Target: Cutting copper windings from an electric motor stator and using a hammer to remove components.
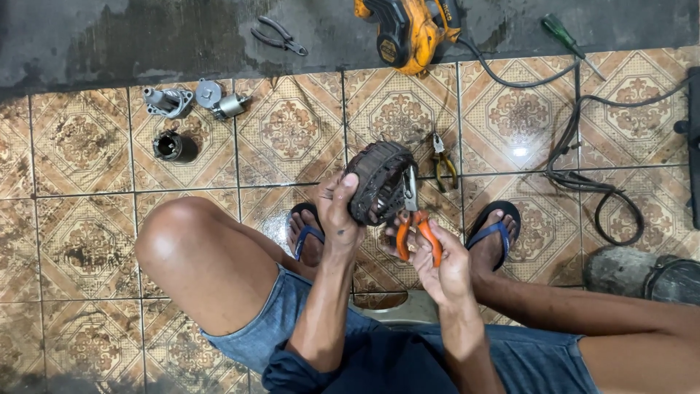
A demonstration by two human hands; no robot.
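Posture: person seated low over a patterned tile floor (292, 131), both knees spread, two feet in blue-strapped sandals (496, 230).
Left hand (339, 211): grip closed on the near rim of one dark ring-shaped stator (375, 179), thumb on top, fingers wrapped behind. The stator is held up off the floor, above and between the two feet, tilted so its hollow faces the right hand.
Right hand (437, 266): grip closed round the two orange handles of one pair of pliers (415, 230). The metal nose points up and meets the stator's lower right edge; whether it bites a wire there is too small to tell.
Pliers count: three pairs in all. The one in hand; a second pair (442, 164) with yellowish handles lying on the tiles just right of the stator; a third, dark pair (279, 36) on the grey concrete strip at the top.
Metal parts, upper left: three near one another. One flanged shaft housing (168, 101), one small silver cylinder assembly (219, 98), one dark cup-shaped piece (169, 146) below them.
Power tool: one orange and black tool (405, 29) at top centre, partly cut off by the frame.
Screwdriver: one, green handle (561, 33), top right.
Cable: one black cable (583, 175), looped across the tiles on the right.
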